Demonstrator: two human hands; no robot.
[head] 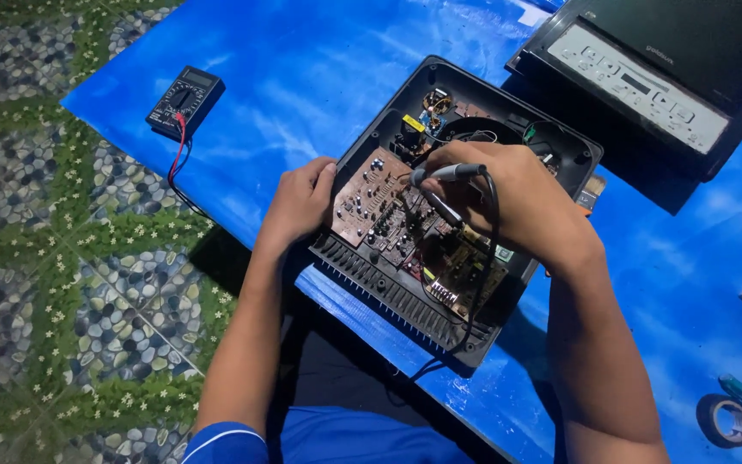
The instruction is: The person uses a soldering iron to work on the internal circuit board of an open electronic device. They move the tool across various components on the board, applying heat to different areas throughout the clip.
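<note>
Gripping a black probe [447,174], the right hand [508,202] pressed its tip onto the brown circuit board [388,219] inside the opened black casing [465,206] on the blue table [302,77]; the left hand [298,206] clasped the board's edge.

casing [405,301]: black matt plastic, ribbed along the edge nearest the person
circuit board [367,193]: brown, dull, studded with small shiny solder points, inside the casing
sheet [302,77]: blue, smooth, glossy plastic, under the casing
floor [62,258]: pebble-patterned, faintly shiny, left of the sheet
tape roll [725,420]: black, glossy, far right of the casing
</note>
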